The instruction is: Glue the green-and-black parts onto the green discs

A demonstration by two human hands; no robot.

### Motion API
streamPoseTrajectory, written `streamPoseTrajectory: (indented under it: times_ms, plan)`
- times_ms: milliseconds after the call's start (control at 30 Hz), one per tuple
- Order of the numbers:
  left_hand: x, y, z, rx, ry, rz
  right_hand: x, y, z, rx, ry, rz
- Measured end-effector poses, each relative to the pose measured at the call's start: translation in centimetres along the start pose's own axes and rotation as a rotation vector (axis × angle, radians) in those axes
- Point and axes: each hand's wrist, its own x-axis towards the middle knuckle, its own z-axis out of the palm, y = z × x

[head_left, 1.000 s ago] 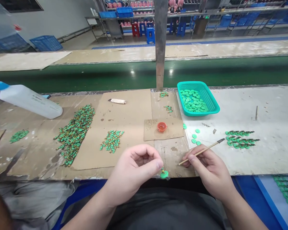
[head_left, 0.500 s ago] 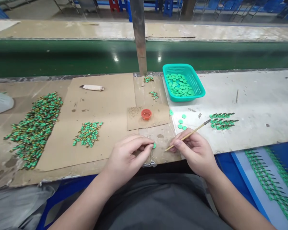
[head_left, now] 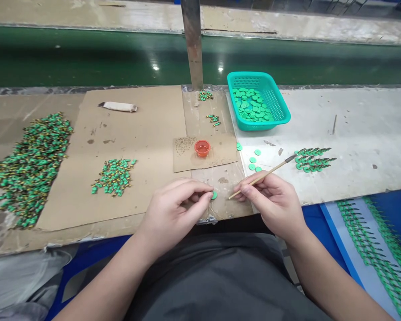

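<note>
My left hand [head_left: 178, 207] pinches a small green disc [head_left: 214, 195] at its edge, low over the table's front. Part of the disc is hidden by the fingertips. My right hand [head_left: 270, 198] is closed around a thin wooden stick [head_left: 263, 175] with a dark tip, which points up and to the right; its pale end points toward the disc without touching it. Beyond the hands, a small red cup [head_left: 202, 148] stands on a cardboard piece [head_left: 183, 162]. Several loose green discs [head_left: 252, 159] lie just past my right hand.
A teal basket [head_left: 280, 120] holds many green discs. Rows of green discs with dark pieces [head_left: 312, 160] stand at the right. Small green-and-gold parts form a large heap [head_left: 33, 165] and a smaller pile [head_left: 115, 176] at left. A white-wrapped blade [head_left: 118, 106] lies behind. A metal post [head_left: 194, 49] rises centrally.
The view has tilted down and shifted slightly, so the table sits higher in the picture. Both hands keep nearly the same pose, still holding the disc and the stick.
</note>
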Motion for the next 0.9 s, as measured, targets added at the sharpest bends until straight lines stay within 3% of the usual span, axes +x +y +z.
streamPoseTrajectory:
  times_ms: [700,900]
  plan:
    - [-0.07,-0.11,0.11,0.029,0.01,0.025,-0.1,0.33,0.17,0.051,-0.003,-0.011]
    - [-0.01,-0.18,0.01,0.077,-0.014,0.085,-0.04,0.79,0.28,-0.13,-0.039,-0.16]
